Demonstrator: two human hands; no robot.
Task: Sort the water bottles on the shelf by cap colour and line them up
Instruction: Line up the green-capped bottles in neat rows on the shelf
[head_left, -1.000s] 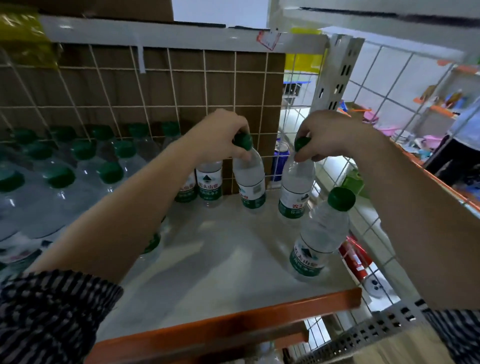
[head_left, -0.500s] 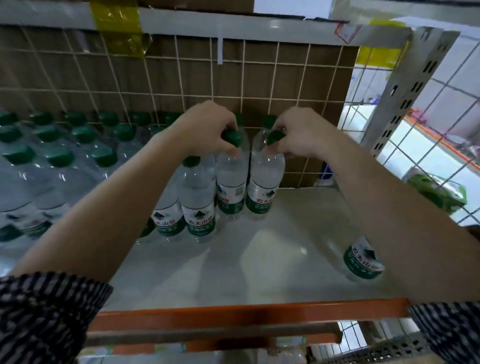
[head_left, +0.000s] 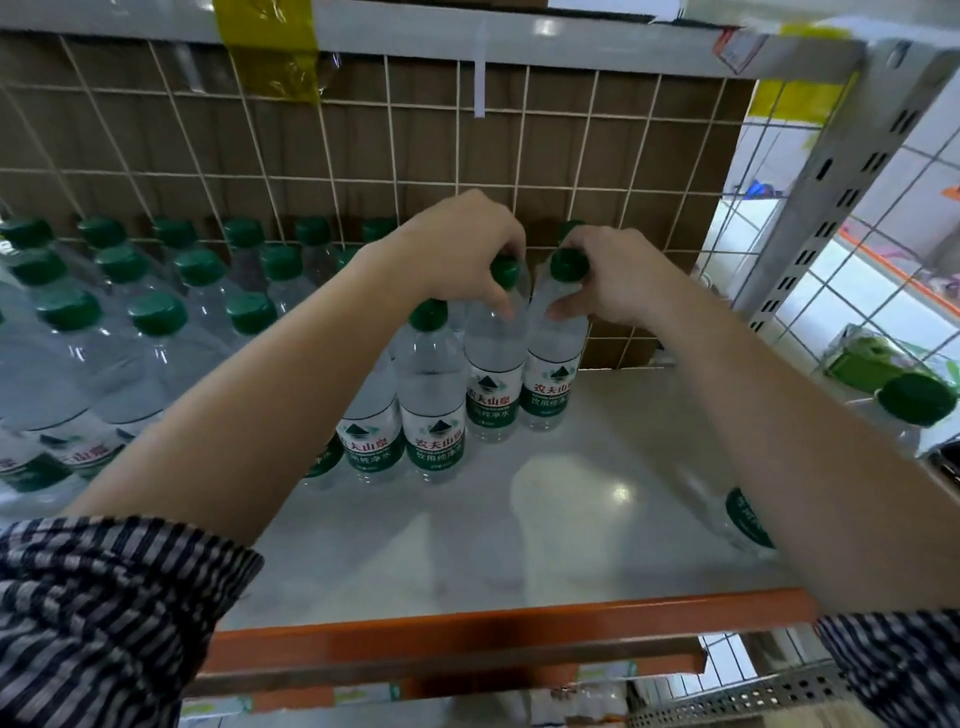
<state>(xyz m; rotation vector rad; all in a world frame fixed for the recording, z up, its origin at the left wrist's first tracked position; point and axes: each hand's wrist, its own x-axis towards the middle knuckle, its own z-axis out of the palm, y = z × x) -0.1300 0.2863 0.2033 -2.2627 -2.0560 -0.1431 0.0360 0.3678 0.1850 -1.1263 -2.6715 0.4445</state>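
left grip (head_left: 462, 260) on left bottle (head_left: 493, 358), right grip (head_left: 618, 283) on right bottle (head_left: 553, 358)

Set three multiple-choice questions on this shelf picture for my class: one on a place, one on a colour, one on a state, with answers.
1. Where on the shelf do the two held bottles stand?
A. at the right end of the bottle group
B. against the orange front edge
C. on the upper shelf board

2. What colour are the bottle caps?
A. red
B. green
C. white

3. What is the left hand doing?
A. lying flat on the shelf
B. gripping a bottle's cap
C. hanging idle

Answers: 1 A, bare shelf lies just to their right; 2 B, every visible cap is green; 3 B, its fingers curl round the cap, as do the right hand's.
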